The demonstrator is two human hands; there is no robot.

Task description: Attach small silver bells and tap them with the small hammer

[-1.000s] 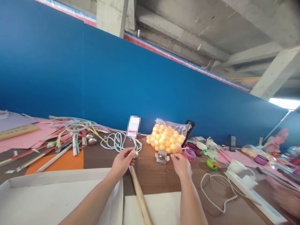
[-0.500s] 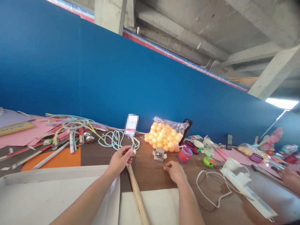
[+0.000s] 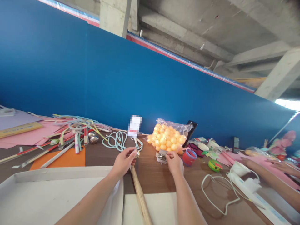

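Observation:
My left hand point(image 3: 124, 161) pinches a small shiny silver ball point(image 3: 137, 153) just above the top end of a wooden stick point(image 3: 140, 198). My right hand point(image 3: 173, 161) is at the right edge of a small open box point(image 3: 158, 158) holding small metal pieces point(image 3: 162, 157). Its thumb and fingertips are pressed together at the box, and whatever is between them is too small to make out. Behind the box lies a clear bag of orange balls point(image 3: 166, 137).
A white tray point(image 3: 58, 184) fills the near left. Coiled pale-blue cord point(image 3: 116, 142) lies behind my left hand. On the right are a red-and-blue tape roll point(image 3: 189, 157), a green tape measure point(image 3: 215, 165), a white power strip point(image 3: 260, 198) and another person's arms point(image 3: 269, 176).
My right hand has moved up and forward to the small box. My left hand still holds the silver ball. Another person's arm reaches further in at the right, and the view has shifted slightly.

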